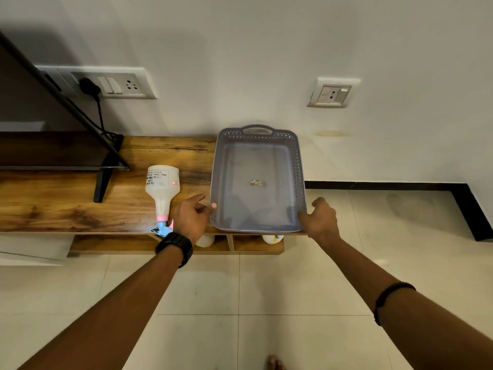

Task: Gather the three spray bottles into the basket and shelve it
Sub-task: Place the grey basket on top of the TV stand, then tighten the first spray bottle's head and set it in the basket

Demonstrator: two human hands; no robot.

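A grey perforated plastic basket (pixel 301 166) with a handle at its far end sits on the right end of a wooden TV unit (pixel 66 206). It holds no bottles, only a small scrap. My left hand (pixel 190 218) grips its near left corner and my right hand (pixel 321 218) grips its near right corner. A white spray bottle (pixel 162 185) with a pink collar and blue trigger lies on its side on the wood just left of my left hand. Two more white bottles, one (pixel 205 240) and another (pixel 272 238), show partly in the open shelf below the top.
A black TV (pixel 53 145) on a stand fills the left of the unit. A plug and cable hang from the wall socket (pixel 112 82) above. Another socket (pixel 333 93) sits to the right. Pale floor tiles (pixel 240 303) spread below, and a dark skirting (pixel 453 193) runs along the wall.
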